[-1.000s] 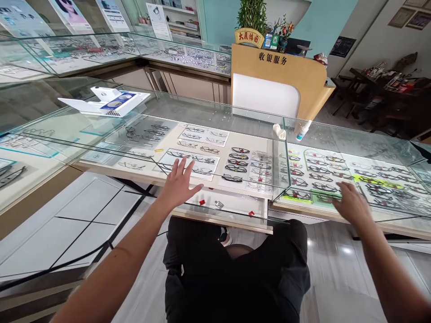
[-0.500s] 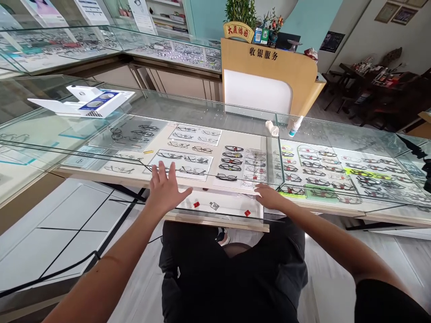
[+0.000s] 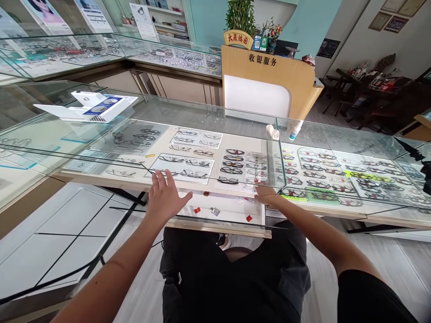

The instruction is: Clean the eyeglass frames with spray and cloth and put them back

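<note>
My left hand (image 3: 163, 197) is open, fingers spread, at the front edge of the glass display case (image 3: 215, 181). Nothing is in it. A white card with glasses (image 3: 183, 168) lies inside the case just beyond its fingertips. My right hand (image 3: 266, 195) reaches to the right end of a pulled-out drawer (image 3: 232, 219), below the case's front edge. Its fingers point left and look loosely stretched, with nothing visible in them; the tips are partly hard to make out. In the drawer lie a red piece (image 3: 197, 210), another red piece (image 3: 249, 218) and a small silvery square (image 3: 215, 211).
Rows of glasses (image 3: 232, 163) fill the case, more standing beyond a glass divider (image 3: 280, 157) on the right. An unfolded white box (image 3: 101, 107) and a white bottle (image 3: 295, 130) rest on the glass top. Behind stands a wooden cashier counter (image 3: 269, 67).
The view has shifted slightly, so the case and drawer sit a little lower. My left hand's fingers have drawn slightly closer together; my right hand stays at the drawer's right end.
</note>
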A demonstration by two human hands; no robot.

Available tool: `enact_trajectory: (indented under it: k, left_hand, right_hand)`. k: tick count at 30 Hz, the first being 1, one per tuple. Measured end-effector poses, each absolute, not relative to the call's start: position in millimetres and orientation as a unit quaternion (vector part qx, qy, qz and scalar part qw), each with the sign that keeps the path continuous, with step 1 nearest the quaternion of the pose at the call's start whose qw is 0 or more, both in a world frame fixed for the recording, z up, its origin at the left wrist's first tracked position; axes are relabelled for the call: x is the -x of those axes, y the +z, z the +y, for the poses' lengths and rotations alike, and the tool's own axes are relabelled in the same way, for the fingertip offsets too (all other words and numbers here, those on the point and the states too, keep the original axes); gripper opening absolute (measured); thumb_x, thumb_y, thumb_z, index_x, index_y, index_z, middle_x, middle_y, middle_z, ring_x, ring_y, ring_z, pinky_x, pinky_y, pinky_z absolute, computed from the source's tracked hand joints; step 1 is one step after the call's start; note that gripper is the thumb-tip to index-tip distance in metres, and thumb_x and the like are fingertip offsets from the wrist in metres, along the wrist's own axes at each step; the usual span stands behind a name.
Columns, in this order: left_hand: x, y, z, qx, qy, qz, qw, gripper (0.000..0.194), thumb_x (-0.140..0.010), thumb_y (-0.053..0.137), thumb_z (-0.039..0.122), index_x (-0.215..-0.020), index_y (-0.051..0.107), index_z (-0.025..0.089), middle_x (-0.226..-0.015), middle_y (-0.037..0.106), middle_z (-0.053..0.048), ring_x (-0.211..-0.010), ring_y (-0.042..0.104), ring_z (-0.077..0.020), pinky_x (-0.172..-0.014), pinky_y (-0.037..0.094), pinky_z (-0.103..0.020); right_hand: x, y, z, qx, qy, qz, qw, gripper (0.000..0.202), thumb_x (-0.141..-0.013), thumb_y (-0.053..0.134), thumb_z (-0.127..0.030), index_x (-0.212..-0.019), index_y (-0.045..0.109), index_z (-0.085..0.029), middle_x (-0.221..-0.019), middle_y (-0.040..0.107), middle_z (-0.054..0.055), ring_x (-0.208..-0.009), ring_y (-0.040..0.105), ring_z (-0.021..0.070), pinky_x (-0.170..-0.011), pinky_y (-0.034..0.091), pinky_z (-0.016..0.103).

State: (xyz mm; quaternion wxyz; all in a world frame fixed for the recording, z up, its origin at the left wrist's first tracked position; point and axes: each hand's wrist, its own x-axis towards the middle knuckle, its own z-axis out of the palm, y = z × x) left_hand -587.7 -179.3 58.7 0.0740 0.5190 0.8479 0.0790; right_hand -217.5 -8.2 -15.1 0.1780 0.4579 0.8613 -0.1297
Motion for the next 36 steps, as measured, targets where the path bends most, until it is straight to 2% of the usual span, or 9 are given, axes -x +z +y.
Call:
enact_trajectory:
  k: [6,8,12,18,22,24,27,31,36]
  left_hand:
    - [590,55,-178,-0.522,0.079,0.846,0.071,0.126,-0.098,0.059,0.068,-0.181,-0.001,-0.005,-0.189,-0.003,-0.036,-0.179,0.002,-0.0512,-0.139,0.025,-0.068]
    - [591,54,-177,-0.522,0.082,0.846,0.070,0.127,-0.098,0.060,0.068,-0.181,-0.001,-0.005,-0.189,-0.002,-0.037,-0.179,0.002,-0.0513,-0.139,0.024,-0.068]
    - [591,52,-177,-0.525,0.085,0.844,0.068,0.127,-0.097,0.061,0.067,-0.181,-0.001,-0.006,-0.188,-0.002,-0.038,-0.179,0.003,-0.0518,-0.139,0.025,-0.069]
    - [592,50,-177,-0.529,0.097,0.840,0.063,0.127,-0.096,0.060,0.068,-0.181,0.000,-0.007,-0.188,-0.002,-0.039,-0.178,0.005,-0.0539,-0.137,0.026,-0.072]
    - [593,48,-177,-0.529,0.101,0.840,0.061,0.128,-0.096,0.062,0.067,-0.181,0.000,-0.006,-0.188,-0.004,-0.039,-0.178,0.005,-0.0535,-0.137,0.026,-0.071]
    - [594,48,-178,-0.529,0.099,0.840,0.063,0.129,-0.095,0.062,0.067,-0.181,0.000,-0.006,-0.188,-0.004,-0.039,-0.178,0.004,-0.0533,-0.137,0.026,-0.071]
    - [594,48,-177,-0.528,0.096,0.841,0.067,0.129,-0.096,0.061,0.068,-0.181,-0.001,-0.005,-0.188,-0.003,-0.039,-0.178,0.004,-0.0531,-0.138,0.026,-0.071]
    - [593,49,-176,-0.526,0.089,0.843,0.064,0.127,-0.096,0.060,0.067,-0.180,0.000,-0.007,-0.188,-0.002,-0.040,-0.178,0.006,-0.0537,-0.138,0.026,-0.070]
    - [593,50,-177,-0.530,0.090,0.841,0.062,0.128,-0.096,0.060,0.068,-0.181,0.001,-0.007,-0.187,-0.003,-0.040,-0.178,0.007,-0.0545,-0.135,0.029,-0.073]
  right_hand:
    - [221,-4,-12,-0.456,-0.134,0.862,0.174,0.045,-0.108,0.076,-0.043,-0.147,0.069,-0.021,-0.155,0.067,0.014,-0.136,0.070,0.0321,-0.114,0.062,0.058]
    - [220,4,-16,-0.450,-0.150,0.863,0.175,0.045,-0.110,0.073,-0.040,-0.149,0.069,-0.019,-0.161,0.065,0.017,-0.148,0.063,0.0355,-0.124,0.054,0.061]
    - [216,26,-31,-0.409,-0.205,0.872,0.173,0.052,-0.113,0.060,-0.036,-0.159,0.067,-0.013,-0.176,0.054,0.023,-0.169,0.044,0.0369,-0.139,0.037,0.052]
    - [217,82,-73,-0.309,-0.281,0.895,0.160,0.055,-0.111,0.062,-0.047,-0.155,0.071,-0.016,-0.172,0.061,0.015,-0.164,0.050,0.0336,-0.137,0.041,0.046]
    - [212,139,-109,-0.251,-0.320,0.910,0.075,0.055,-0.113,0.056,-0.050,-0.156,0.070,-0.019,-0.170,0.063,0.015,-0.163,0.051,0.0330,-0.136,0.042,0.048]
    - [207,167,-120,-0.253,-0.305,0.918,0.018,0.055,-0.115,0.052,-0.054,-0.157,0.069,-0.023,-0.170,0.063,0.012,-0.164,0.050,0.0325,-0.137,0.042,0.049]
    - [203,192,-115,-0.277,-0.248,0.928,-0.035,0.056,-0.116,0.051,-0.055,-0.159,0.067,-0.023,-0.171,0.061,0.014,-0.166,0.044,0.0372,-0.138,0.038,0.059]
    - [209,187,-87,-0.339,-0.146,0.929,0.001,0.048,-0.113,0.057,-0.041,-0.151,0.070,-0.013,-0.166,0.063,0.020,-0.164,0.043,0.0434,-0.135,0.037,0.066]
    - [218,163,-67,-0.390,-0.087,0.915,0.051,0.039,-0.112,0.059,-0.033,-0.140,0.074,-0.012,-0.166,0.063,0.021,-0.163,0.043,0.0450,-0.135,0.037,0.065]
